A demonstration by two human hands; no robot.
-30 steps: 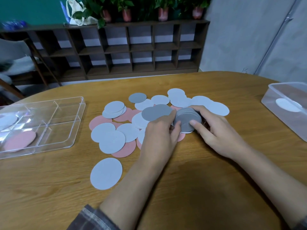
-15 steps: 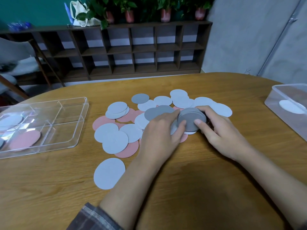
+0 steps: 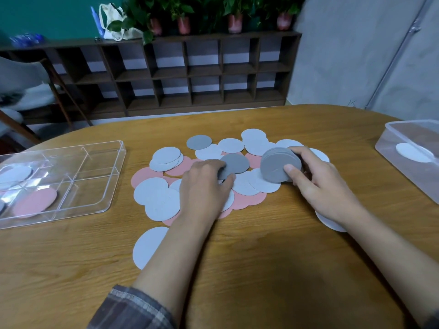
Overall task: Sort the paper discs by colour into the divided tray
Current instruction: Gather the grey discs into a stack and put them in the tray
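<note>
Pale blue-white, pink and dark grey paper discs lie overlapped in a pile (image 3: pixel 164 198) at the table's middle. My right hand (image 3: pixel 318 184) holds a tilted stack of dark grey discs (image 3: pixel 276 167) just above the pile's right side. My left hand (image 3: pixel 204 184) pinches the edge of one dark grey disc (image 3: pixel 235 163) lying on the pile. Another dark grey disc (image 3: pixel 199 142) rests at the pile's far edge. The clear divided tray (image 3: pixel 95 193) stands at the left, with a pink disc (image 3: pixel 35 201) and a pale disc (image 3: pixel 15 174) in separate compartments.
A clear plastic box (image 3: pixel 389 148) with a white disc inside stands at the right table edge. One pale disc (image 3: pixel 147 248) lies apart near my left forearm; another white disc (image 3: pixel 327 222) peeks from under my right wrist. A dark shelf unit (image 3: pixel 190 74) stands behind the table.
My right hand has lifted and tilted the grey stack, drawing it right. My left hand has left the stack and moved left onto a single dark grey disc.
</note>
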